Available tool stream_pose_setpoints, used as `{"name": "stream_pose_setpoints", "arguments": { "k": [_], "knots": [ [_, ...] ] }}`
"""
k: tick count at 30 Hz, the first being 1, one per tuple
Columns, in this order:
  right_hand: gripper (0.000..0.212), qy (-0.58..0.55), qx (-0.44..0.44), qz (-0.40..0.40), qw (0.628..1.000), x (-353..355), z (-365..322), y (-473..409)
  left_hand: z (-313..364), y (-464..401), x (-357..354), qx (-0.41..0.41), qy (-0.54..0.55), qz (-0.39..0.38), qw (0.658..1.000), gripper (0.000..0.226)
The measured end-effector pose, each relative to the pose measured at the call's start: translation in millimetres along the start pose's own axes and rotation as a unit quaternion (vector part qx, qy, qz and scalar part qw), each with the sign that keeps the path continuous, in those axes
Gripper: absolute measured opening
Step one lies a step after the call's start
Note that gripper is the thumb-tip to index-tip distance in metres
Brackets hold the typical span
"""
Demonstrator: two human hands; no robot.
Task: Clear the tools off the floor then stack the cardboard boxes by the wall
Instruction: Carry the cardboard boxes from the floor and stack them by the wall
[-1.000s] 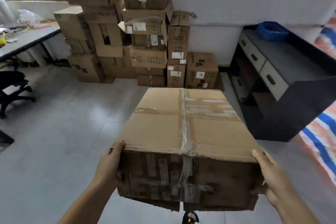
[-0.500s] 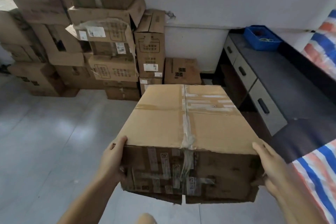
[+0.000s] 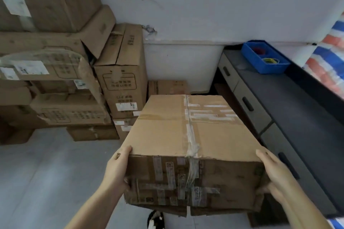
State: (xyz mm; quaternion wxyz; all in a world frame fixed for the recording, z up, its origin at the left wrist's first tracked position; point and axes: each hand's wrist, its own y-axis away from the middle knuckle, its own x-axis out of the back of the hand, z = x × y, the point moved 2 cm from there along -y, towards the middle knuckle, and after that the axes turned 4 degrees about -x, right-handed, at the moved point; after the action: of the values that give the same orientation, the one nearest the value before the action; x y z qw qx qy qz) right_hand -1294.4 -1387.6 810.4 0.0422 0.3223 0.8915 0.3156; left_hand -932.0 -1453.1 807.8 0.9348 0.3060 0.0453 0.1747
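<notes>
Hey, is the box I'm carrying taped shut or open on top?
Shut. The carried box has its top flaps flat and closed, with tape running along the centre seam.

Soft, dim daylight; wide-angle bending at edges; slight motion blur left.

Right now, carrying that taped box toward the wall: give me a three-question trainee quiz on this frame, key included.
1. True or false: both hands hold the taped brown cardboard box.
2. Which lies in the carried box's path: A) the low brown carton by the white wall, B) the blue plastic bin?
3. What does the blue bin sit on?

Key: 1 true: left hand, right hand. 2 A. 3 The dark grey desk.
</notes>
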Motion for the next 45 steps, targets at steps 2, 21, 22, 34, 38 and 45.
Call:
{"name": "stream_pose_setpoints", "arguments": {
  "k": [2, 21, 22, 34, 38, 45],
  "knots": [
    [0.048, 0.002, -0.010, 0.012, 1.000, -18.4, -33.1, -30.9, 29.6, -31.6, -29.2, 0.006, -0.013, -0.007, 1.000, 0.025],
    [0.047, 0.083, 0.012, -0.102, 0.991, -229.8, -261.2, -423.5, 164.1, -350.8, -289.4, 0.055, 0.074, 0.136, 0.986, 0.046],
    [0.046, 0.079, 0.009, -0.113, 0.991, -241.6, -261.7, -444.4, 165.6, -372.4, -296.8, 0.051, 0.074, 0.142, 0.986, 0.050],
    [0.060, 0.142, -0.137, -0.089, 0.976, -313.7, -114.7, -588.7, 58.6, -539.5, -317.9, 0.174, 0.057, 0.156, 0.971, 0.063],
    [0.046, 0.145, -0.100, -0.078, 0.981, -349.4, -110.2, -614.2, 61.3, -576.9, -329.7, 0.174, 0.113, 0.154, 0.966, 0.047],
    [0.053, 0.184, -0.083, -0.079, 0.976, -390.9, -128.3, -674.5, 76.1, -621.3, -354.4, 0.163, 0.135, 0.133, 0.968, 0.044]
  ]
}}
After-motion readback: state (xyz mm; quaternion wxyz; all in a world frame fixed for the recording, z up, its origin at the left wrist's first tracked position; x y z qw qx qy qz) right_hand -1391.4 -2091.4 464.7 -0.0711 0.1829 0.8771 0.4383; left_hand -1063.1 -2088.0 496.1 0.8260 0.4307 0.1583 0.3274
